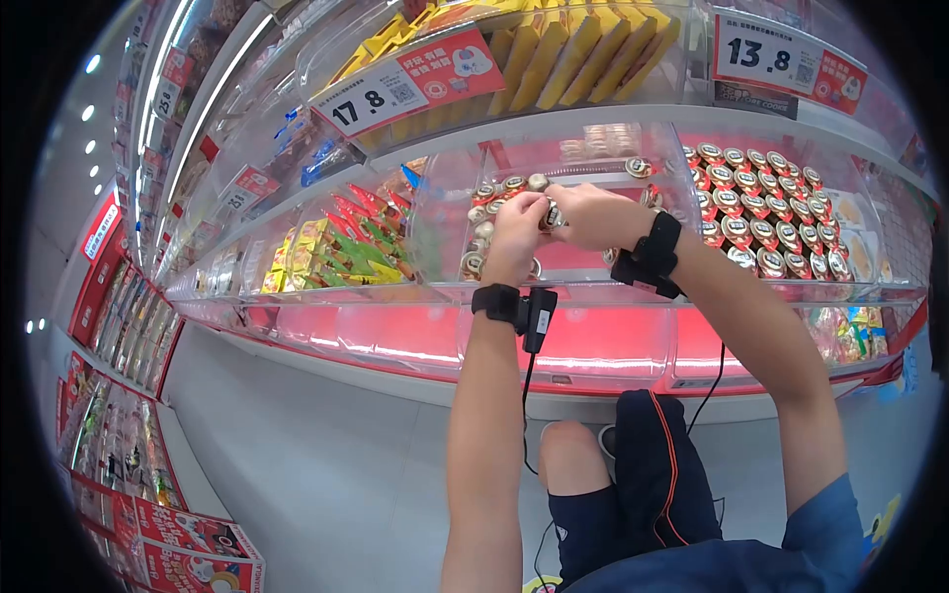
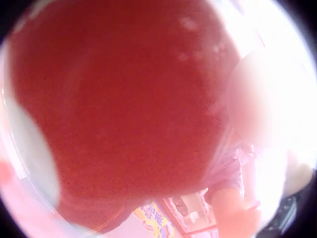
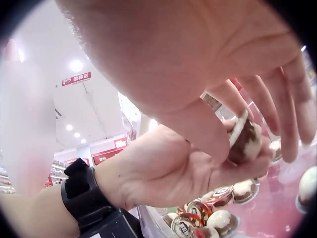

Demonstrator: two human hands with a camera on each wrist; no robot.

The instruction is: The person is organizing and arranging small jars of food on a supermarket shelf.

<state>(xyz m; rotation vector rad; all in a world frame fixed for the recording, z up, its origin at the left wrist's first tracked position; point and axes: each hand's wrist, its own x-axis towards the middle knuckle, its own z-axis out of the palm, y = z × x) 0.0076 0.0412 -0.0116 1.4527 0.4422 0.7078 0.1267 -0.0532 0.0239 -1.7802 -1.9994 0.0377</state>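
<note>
Over a clear bin, my left hand (image 1: 519, 229) grips a small chocolate snack cup (image 1: 552, 214). In the right wrist view the snack cup (image 3: 245, 143) shows a brown-and-white rounded body with a pale flat rim, tilted on its side between both hands. My right hand (image 1: 598, 215) comes from the right and pinches the cup's edge with thumb and index finger; its other fingers extend past it. Beneath the hands, more cups (image 3: 190, 223) with red-and-gold lids or pale domed bottoms lie at the bin's left side. A blurred red surface (image 2: 119, 99) fills most of the left wrist view.
Rows of lidded cups (image 1: 761, 212) fill the neighbouring bin on the right. Bagged snacks (image 1: 341, 237) lie in the left bin. A clear front wall (image 1: 563, 290) runs below the wrists. Price signs (image 1: 410, 84) and yellow packets (image 1: 573, 59) stand above.
</note>
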